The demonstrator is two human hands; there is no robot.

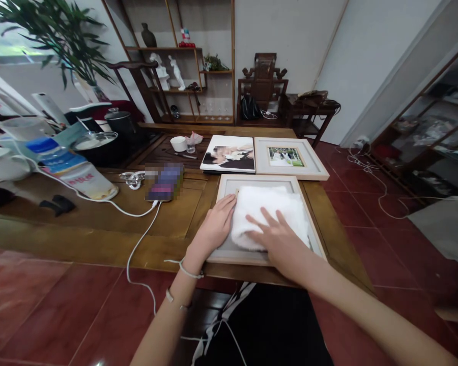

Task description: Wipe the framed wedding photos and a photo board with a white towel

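A folded white towel (269, 203) lies on a light-wood picture frame (259, 179) near the table's front edge. My right hand (278, 236) is laid on the towel with its fingers spread. On the left side of the same frame rests my left hand (216, 221), its fingers stretched out along the towel's edge. The towel hides the middle of the frame. Behind it are a second frame holding a small photo (286, 156) and, to its left, a panel with a larger picture (228, 154).
A phone (164, 183) on a white charging cable (132, 249) lies left of the frames. Farther left stand a large plastic bottle (74, 170) and a dark pot (95, 145). A small white cup (178, 144) sits on the dark tea tray (156, 152).
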